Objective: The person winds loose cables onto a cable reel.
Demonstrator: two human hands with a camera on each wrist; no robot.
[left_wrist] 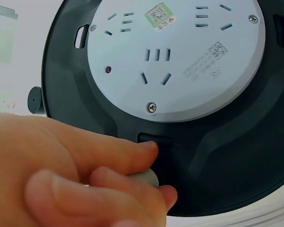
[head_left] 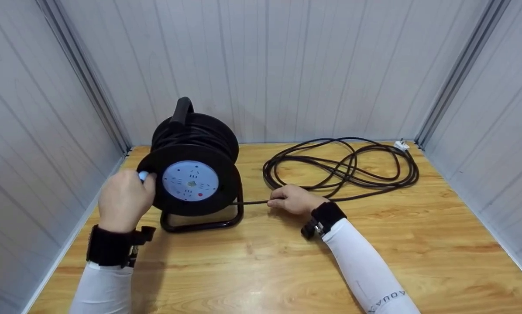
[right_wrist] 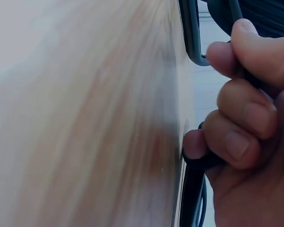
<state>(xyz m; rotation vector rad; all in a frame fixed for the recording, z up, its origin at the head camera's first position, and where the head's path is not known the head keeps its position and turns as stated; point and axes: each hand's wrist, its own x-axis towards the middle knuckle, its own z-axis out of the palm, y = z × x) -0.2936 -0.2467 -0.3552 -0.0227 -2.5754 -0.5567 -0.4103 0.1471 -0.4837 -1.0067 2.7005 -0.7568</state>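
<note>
Right of the black reel (head_left: pixel 190 165) on the table (head_left: pixel 261 270), the right hand (head_left: pixel 293 199) is pinching the cable (head_left: pixel 252 202), whose straight span is running left from fingertips to reel, while the left hand (head_left: pixel 125 198), nearer the reel, is gripping its pale knob (head_left: pixel 143 175).

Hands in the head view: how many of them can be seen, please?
2: the left hand grips the pale knob on the reel; the right hand pinches the black cable, beside the reel.
</note>
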